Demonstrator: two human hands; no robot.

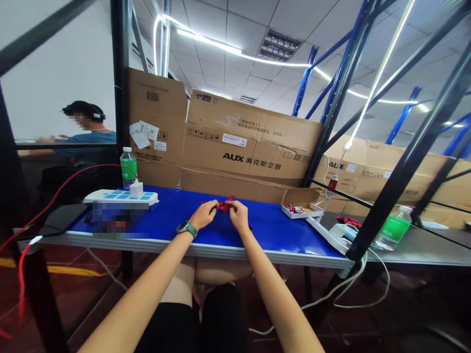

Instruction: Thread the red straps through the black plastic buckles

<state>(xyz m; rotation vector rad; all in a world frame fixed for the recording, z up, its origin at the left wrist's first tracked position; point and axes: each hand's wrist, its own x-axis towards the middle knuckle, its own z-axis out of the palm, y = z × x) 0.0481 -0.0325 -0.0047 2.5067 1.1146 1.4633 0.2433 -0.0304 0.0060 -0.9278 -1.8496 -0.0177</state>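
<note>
Evidently, a small red piece (222,206) is being held over the middle of the blue table (287,235), between the left hand (204,214) and the right hand (238,214). Its left side is being pinched by the left hand, its fingers being bent nearly closed; its right side is being gripped likewise by the right hand. Whether the piece is being supported by the table cannot be made out. A watch (183,227) is being worn just behind the left hand. Leftward, a white plug (136,189) is being carried by a power strip (93,196). Rightward, small parts (295,209) are being held in an open white box (311,214). Behind, the table is being bordered by cardboard panels (206,152).
</note>
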